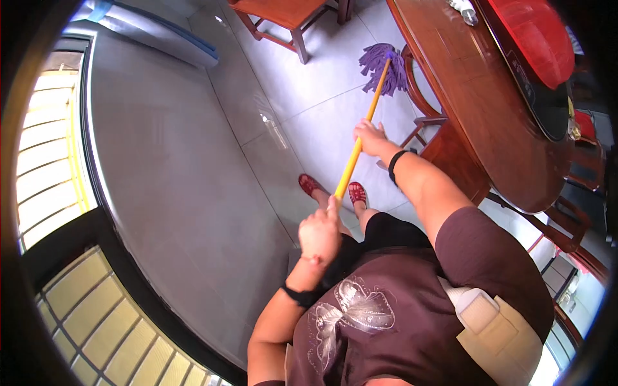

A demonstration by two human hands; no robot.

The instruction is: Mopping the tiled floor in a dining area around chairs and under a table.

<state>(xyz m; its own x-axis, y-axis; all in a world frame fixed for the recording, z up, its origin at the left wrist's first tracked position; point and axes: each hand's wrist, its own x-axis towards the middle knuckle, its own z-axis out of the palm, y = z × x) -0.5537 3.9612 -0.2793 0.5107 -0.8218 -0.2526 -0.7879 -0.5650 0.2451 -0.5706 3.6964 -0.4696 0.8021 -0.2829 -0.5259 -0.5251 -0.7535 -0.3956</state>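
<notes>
A mop with a yellow handle (351, 166) slants away from my body across the floor. My left hand (319, 235) grips the near end of the handle, with one finger laid along it. Farther up, my right hand (371, 137) is closed around the handle's middle. The purple strip mop head (374, 58) rests on the pale floor tiles (314, 82), its strands spread out beside a wooden chair under the table edge. Both hands are in view, each with a black band at the wrist or forearm.
A glossy wooden table (483, 96) runs along the right, bearing a red plastic cover (536, 38) and a black tray (524, 82). One wooden chair (454, 154) is tucked beside it. Another wooden chair (280, 14) stands ahead. A wall and barred window (48, 144) border the left.
</notes>
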